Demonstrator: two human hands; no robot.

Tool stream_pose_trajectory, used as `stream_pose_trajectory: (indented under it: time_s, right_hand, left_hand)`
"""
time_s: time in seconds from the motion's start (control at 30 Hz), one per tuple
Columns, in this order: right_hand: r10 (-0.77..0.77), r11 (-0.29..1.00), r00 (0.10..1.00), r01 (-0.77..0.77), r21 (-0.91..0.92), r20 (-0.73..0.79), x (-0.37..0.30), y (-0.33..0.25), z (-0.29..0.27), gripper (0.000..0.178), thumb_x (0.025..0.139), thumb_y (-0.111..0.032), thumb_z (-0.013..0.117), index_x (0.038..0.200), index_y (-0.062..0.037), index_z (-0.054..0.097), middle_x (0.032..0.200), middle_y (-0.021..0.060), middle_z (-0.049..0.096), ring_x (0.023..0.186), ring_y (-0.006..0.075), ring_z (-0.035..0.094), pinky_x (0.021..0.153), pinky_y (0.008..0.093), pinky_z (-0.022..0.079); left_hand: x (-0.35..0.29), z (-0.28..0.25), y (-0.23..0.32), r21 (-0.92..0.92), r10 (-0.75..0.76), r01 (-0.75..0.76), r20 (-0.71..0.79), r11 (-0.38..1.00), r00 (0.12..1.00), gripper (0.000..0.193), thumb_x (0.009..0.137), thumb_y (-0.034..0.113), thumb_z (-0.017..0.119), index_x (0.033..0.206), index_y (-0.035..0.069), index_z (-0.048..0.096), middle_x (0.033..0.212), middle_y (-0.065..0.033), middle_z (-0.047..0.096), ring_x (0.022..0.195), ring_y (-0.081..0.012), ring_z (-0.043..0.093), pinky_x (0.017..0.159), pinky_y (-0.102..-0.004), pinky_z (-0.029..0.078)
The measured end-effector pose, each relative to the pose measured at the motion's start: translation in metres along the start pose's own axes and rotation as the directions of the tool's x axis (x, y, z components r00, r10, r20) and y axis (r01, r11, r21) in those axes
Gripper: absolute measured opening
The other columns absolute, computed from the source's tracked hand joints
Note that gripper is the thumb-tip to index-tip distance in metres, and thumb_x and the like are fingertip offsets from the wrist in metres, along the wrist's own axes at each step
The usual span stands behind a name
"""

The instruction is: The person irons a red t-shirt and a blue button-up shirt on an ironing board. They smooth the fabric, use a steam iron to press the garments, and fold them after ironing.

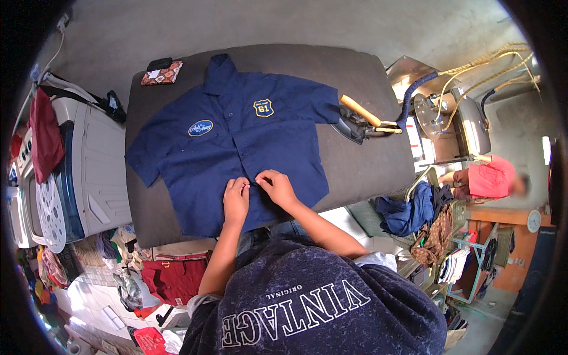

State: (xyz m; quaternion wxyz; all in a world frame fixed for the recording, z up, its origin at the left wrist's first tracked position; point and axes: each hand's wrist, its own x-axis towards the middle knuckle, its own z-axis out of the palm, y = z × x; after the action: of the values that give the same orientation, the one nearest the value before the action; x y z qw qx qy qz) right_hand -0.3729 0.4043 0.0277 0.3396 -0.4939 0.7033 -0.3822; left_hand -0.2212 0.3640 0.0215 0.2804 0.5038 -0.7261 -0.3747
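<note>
A navy short-sleeved button-up shirt (275,154) lies spread front side up on a dark padded ironing table (367,171), its collar toward the far edge. It bears an oval patch and a shield-shaped patch on the chest. Both my hands are at the button placket near the lower hem. My left hand (236,198) pinches the placket edge with fingers pressed together. Just right of it, my right hand (277,186) has thumb and forefinger closed on the other side of the placket. Whether a button is between the fingers is too small to tell.
An iron (352,124) with a tan handle and wrapped cord rests by the right sleeve. A patterned box (163,74) with a black case sits far left. Beside the table stand a white washing machine (97,165) and a basket of clothes (414,207). Another person (491,177) is at right.
</note>
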Motion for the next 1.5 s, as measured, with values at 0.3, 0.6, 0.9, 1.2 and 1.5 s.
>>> stream_pose_trajectory:
  time_s: [0.3, 0.6, 0.9, 1.2, 1.5]
  right_hand:
    - [0.081, 0.981, 0.988, -0.102, 0.163, 0.133, -0.001, 0.016, 0.004, 0.014, 0.085, -0.011, 0.07, 0.095, -0.0017, 0.073, 0.089, 0.0066, 0.071, 0.078, 0.011, 0.062, 0.072, 0.0255, 0.049]
    - [0.09, 0.976, 0.982, -0.12, 0.184, 0.167, 0.001, 0.02, 0.005, 0.012, 0.084, -0.008, 0.071, 0.089, 0.0016, 0.067, 0.077, 0.002, 0.065, 0.071, 0.0058, 0.057, 0.066, 0.023, 0.047]
    - [0.054, 0.956, 0.99, -0.089, 0.279, 0.133, -0.008, 0.013, 0.009, 0.012, 0.084, -0.006, 0.071, 0.093, 0.0005, 0.067, 0.08, 0.0024, 0.065, 0.073, 0.0066, 0.059, 0.068, 0.023, 0.049]
    - [0.158, 0.871, 0.939, -0.279, 0.405, 0.306, -0.002, 0.027, 0.008, 0.01, 0.086, -0.007, 0.069, 0.094, -0.002, 0.067, 0.081, -0.0015, 0.064, 0.077, 0.0055, 0.058, 0.073, 0.0202, 0.046]
    - [0.178, 0.483, 0.714, -0.663, 0.571, 0.678, 0.013, 0.035, -0.003, 0.014, 0.087, -0.012, 0.068, 0.1, -0.0069, 0.065, 0.092, -0.0007, 0.064, 0.085, 0.0089, 0.057, 0.08, 0.0217, 0.044]
  left_hand:
    - [-0.006, 0.003, -0.004, -0.199, -0.216, 0.218, 0.036, 0.955, 0.976, 0.011, 0.084, 0.002, 0.065, 0.095, -0.001, 0.064, 0.084, -0.0098, 0.065, 0.073, -0.0131, 0.063, 0.068, -0.026, 0.05]
    - [-0.012, 0.013, 0.0, -0.521, -0.383, 0.373, 0.093, 0.768, 0.919, 0.014, 0.091, 0.005, 0.063, 0.101, -0.005, 0.064, 0.087, -0.007, 0.067, 0.076, -0.0109, 0.064, 0.072, -0.0228, 0.051]
    - [-0.018, 0.031, -0.006, -0.708, -0.52, 0.425, 0.095, 0.564, 0.849, 0.008, 0.092, 0.003, 0.059, 0.099, 0.0, 0.055, 0.085, -0.0054, 0.062, 0.074, -0.0118, 0.061, 0.069, -0.024, 0.051]
    - [-0.02, 0.025, -0.017, -0.81, -0.393, 0.401, 0.232, 0.429, 0.89, 0.031, 0.09, -0.002, 0.057, 0.115, 0.008, 0.041, 0.096, -0.0031, 0.055, 0.081, -0.011, 0.053, 0.075, -0.0252, 0.045]
    - [-0.017, 0.011, -0.038, -0.878, -0.166, 0.472, 0.455, 0.08, 0.875, 0.03, 0.09, -0.001, 0.058, 0.114, 0.01, 0.043, 0.09, 0.0006, 0.049, 0.085, -0.0108, 0.049, 0.078, -0.0236, 0.04]
